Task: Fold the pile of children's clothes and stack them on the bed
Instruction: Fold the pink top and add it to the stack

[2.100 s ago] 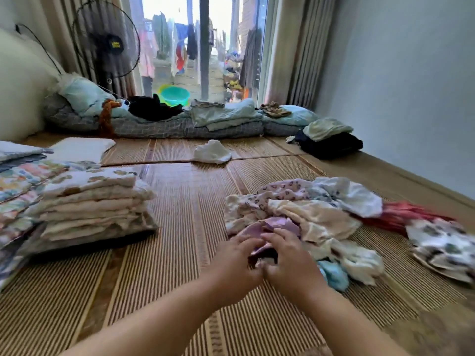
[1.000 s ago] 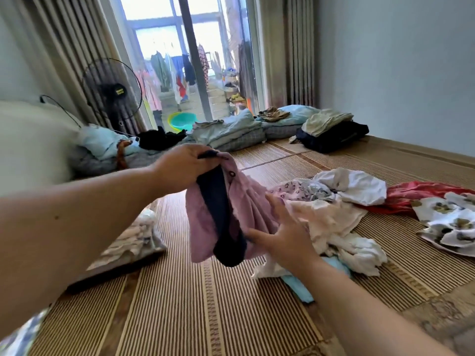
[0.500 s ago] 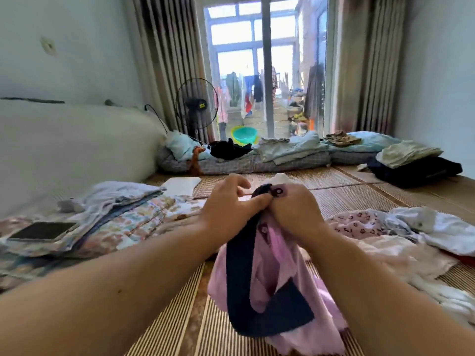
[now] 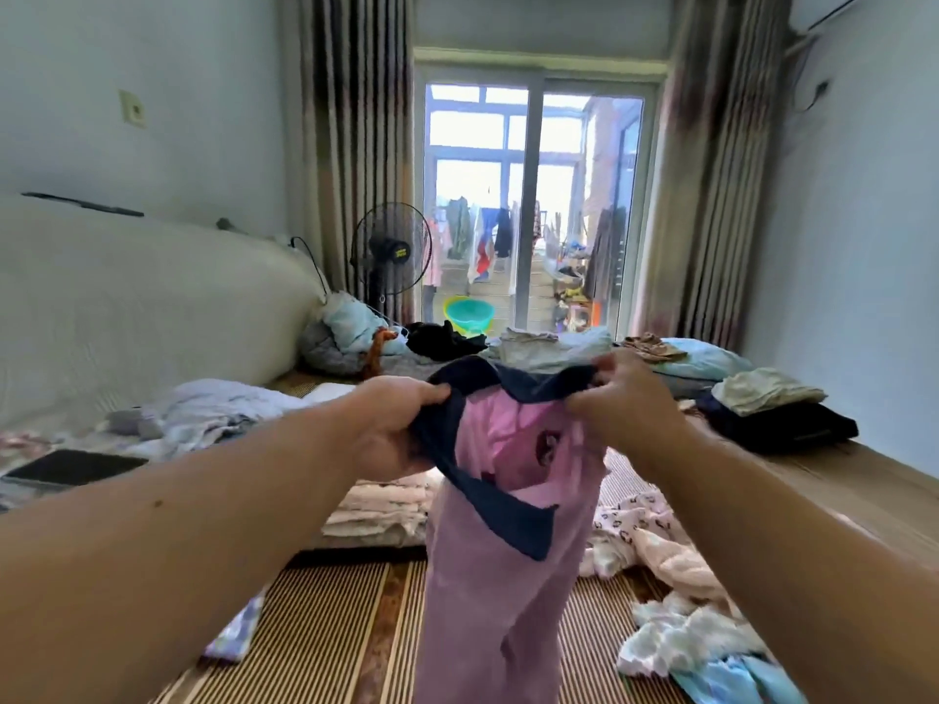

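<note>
Striped bed mat fills the floor of the shot. Up in the air above it hangs the pink garment, navy collar on top. Loose pile on the mat to its right, folded stack behind. Left hand grips the collar's left side, right hand pinches its right.

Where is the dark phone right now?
In the head view the dark phone lies flat at the far left, on bedding just in front of the crumpled pale blue cloth, well left of the left hand.
</note>
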`<state>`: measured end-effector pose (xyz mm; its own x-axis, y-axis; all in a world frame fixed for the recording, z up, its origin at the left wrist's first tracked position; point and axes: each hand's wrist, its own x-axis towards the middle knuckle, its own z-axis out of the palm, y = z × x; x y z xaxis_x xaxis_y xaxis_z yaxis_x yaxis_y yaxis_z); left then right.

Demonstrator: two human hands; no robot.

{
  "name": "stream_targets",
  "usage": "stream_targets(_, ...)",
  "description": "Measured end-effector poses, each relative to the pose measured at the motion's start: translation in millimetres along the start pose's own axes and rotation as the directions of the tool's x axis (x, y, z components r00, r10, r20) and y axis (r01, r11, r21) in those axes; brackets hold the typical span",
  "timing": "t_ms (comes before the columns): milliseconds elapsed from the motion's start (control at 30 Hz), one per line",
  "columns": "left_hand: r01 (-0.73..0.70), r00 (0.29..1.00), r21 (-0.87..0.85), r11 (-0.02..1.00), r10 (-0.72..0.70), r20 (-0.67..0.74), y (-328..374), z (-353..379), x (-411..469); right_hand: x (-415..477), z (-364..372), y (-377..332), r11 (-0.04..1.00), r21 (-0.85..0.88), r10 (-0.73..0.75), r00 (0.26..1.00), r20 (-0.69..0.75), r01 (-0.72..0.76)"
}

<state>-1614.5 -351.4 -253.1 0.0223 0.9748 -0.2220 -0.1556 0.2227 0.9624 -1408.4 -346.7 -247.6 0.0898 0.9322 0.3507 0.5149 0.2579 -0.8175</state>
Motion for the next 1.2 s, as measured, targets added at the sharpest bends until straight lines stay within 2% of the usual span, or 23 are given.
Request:
stream_targets(33,0.023,0.999,0.03,0.999,-0.024,0.024,5.2,-0.5,-2.0,-9.7,2.1,-0.7,0.987,-0.144,-0.056,0.995,0.088,0.068)
stream_targets(100,0.012,0.998,0.108,0.994,-0.019,0.063,10.0,1.2,-5.8,-26.9,15.1,-10.8,0.947,-0.243,-0.152,0.959,0.239,0.211)
stream_targets(167,-0.056,0.99,0.226,0.973,0.025,0.141,8.6,6.0,-8.8,-32.2,31.3,-21.1,0.94,-0.207,-0.208,0.935,0.286,0.272)
stream_targets(267,-0.222,0.966,0.403,0.888,0.143,0.217,4.3,9.2,-14.5,-27.5,44.5,-24.6,0.95,-0.131,-0.231,0.918,0.323,0.285)
stream_targets(333,-0.29,0.95,0.471,0.833,0.192,0.245,4.4,3.0,-17.6,-24.3,42.3,-22.4,0.975,-0.115,-0.138,0.923,0.36,0.191)
stream_targets(467,-0.336,0.934,0.504,0.795,0.213,0.286,4.8,-19.1,-18.9,-28.4,30.2,-25.1,0.998,-0.036,0.065,0.886,0.46,-0.055)
stream_targets(533,-0.342,0.939,0.642,0.686,0.237,0.247,3.6,-29.9,-20.2,-28.4,25.9,-26.6,0.989,0.08,0.072,0.884,0.461,-0.122)
stream_targets(600,-0.288,0.957,0.757,0.587,0.205,0.204,-4.2,-42.6,-21.4,-28.8,23.6,-25.0,0.95,0.248,0.075,0.908,0.412,-0.19)
stream_targets(667,-0.187,0.982,0.77,0.61,0.111,0.151,-25.0,-58.7,-19.0,-31.4,21.4,-21.0,0.888,0.385,0.094,0.921,0.379,-0.25)
stream_targets(767,-0.006,0.998,0.608,0.794,-0.031,0.051,-71.2,-73.5,-19.5,-37.4,19.8,-7.1,0.88,0.394,0.121,0.927,0.355,-0.265)
stream_targets(833,0.103,0.992,0.269,0.958,-0.12,0.046,-97.0,-72.3,-22.5,-41.3,21.1,8.7,0.973,0.192,0.07,0.957,0.28,-0.128)
stream_targets(867,0.153,0.985,0.066,0.986,-0.158,0.064,-105.6,-69.8,-24.0,-42.6,20.9,17.5,1.0,-0.012,-0.009,0.97,0.241,0.013)
stream_targets(900,0.191,0.979,-0.101,0.976,-0.182,0.092,-111.3,-66.9,-25.9,-44.6,20.5,26.2,0.963,-0.216,-0.107,0.965,0.24,0.161)
stream_targets(933,0.216,0.974,-0.217,0.952,-0.195,0.115,-115.1,-63.8,-28.3,-47.6,20.2,35.1,0.897,-0.346,-0.186,0.946,0.267,0.274)
stream_targets(1000,0.237,0.969,-0.348,0.907,-0.195,0.152,-121.7,-61.8,-32.4,-56.0,17.8,51.1,0.826,-0.443,-0.199,0.915,0.349,0.349)
stream_targets(1067,0.226,0.971,-0.427,0.876,-0.166,0.175,-128.9,-61.1,-37.0,-62.4,15.1,68.0,0.812,-0.496,-0.12,0.919,0.375,0.308)
stream_targets(1100,0.223,0.97,-0.456,0.862,-0.153,0.187,-133.4,-60.9,-40.2,-65.3,14.4,76.0,0.845,-0.473,-0.072,0.93,0.36,0.248)
stream_targets(1133,0.225,0.968,-0.471,0.853,-0.141,0.207,-136.4,-60.9,-43.5,-67.9,13.3,80.4,0.906,-0.393,-0.018,0.942,0.335,0.157)
stream_targets(1167,0.235,0.963,-0.482,0.844,-0.137,0.231,-140.8,-61.0,-47.3,-72.1,12.3,84.8,0.971,-0.24,0.065,0.948,0.312,0.013)
stream_targets(1200,0.242,0.959,-0.49,0.838,-0.128,0.255,-143.9,-62.3,-50.1,-75.7,11.1,86.5,0.988,-0.032,0.154,0.935,0.32,-0.151)
